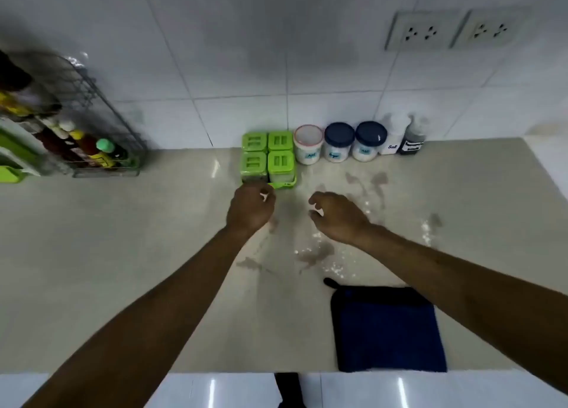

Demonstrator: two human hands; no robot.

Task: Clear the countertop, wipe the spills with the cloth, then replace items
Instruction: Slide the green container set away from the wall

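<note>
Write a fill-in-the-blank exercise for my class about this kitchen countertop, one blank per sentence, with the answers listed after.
1. The cloth lying near the front edge of the countertop is dark ____.
2. The green containers number ____.
3. Of the three round jars in the back row, ____ have dark blue lids.
4. The right hand hovers over the spills and holds ____.

Answers: blue; four; two; nothing
</note>
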